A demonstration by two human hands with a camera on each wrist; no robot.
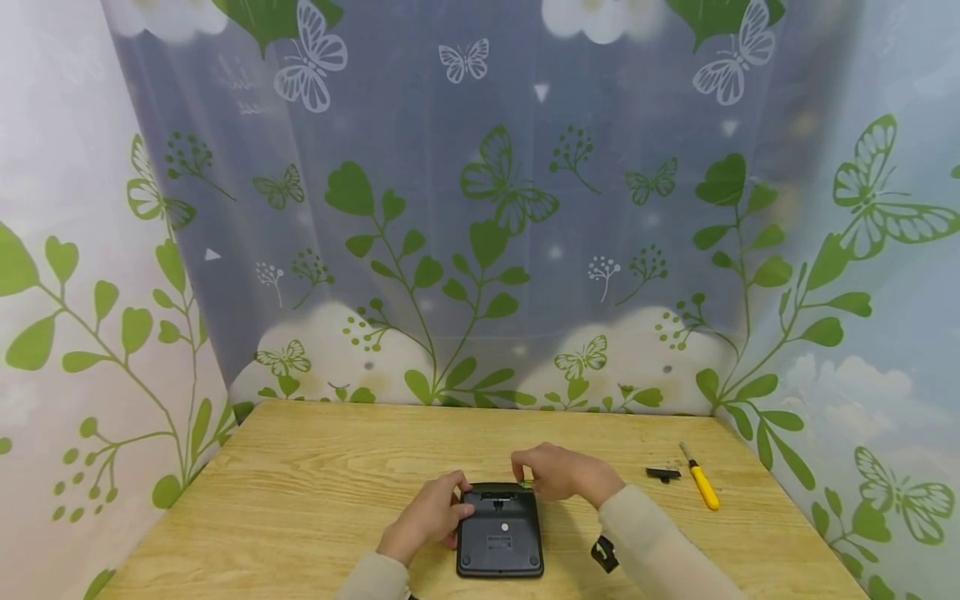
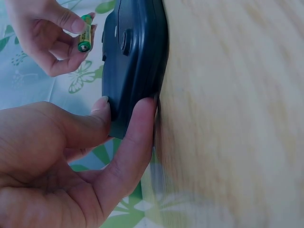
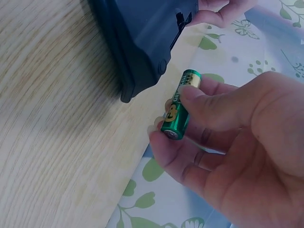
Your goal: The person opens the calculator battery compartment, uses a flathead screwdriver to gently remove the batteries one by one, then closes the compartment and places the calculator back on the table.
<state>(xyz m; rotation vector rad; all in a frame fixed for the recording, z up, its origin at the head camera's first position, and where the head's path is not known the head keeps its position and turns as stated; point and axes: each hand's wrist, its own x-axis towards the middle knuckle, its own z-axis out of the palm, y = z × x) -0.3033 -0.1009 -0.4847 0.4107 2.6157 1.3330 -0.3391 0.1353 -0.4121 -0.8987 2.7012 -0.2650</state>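
A black device that looks like a desk calculator [image 1: 517, 529] lies on the table with its back up. A battery slot [image 1: 498, 497] stands uncovered near its far edge. My left hand [image 1: 431, 517] grips the device's upper left side; in the left wrist view the thumb [image 2: 88, 126] is on the back and a finger [image 2: 140, 123] is along the edge. Beside the far right corner, my right hand [image 1: 558, 471] pinches a green and gold battery [image 3: 176, 111] between thumb and fingers. The battery is held apart from the device in the right wrist view.
To the right on the wooden table [image 1: 322, 467] lie a small black cover [image 1: 663, 474] and a screwdriver [image 1: 703, 485] with a yellow handle. A printed curtain [image 1: 420, 333] stands behind the table. A black strap-like piece [image 1: 603, 553] shows near my right sleeve.
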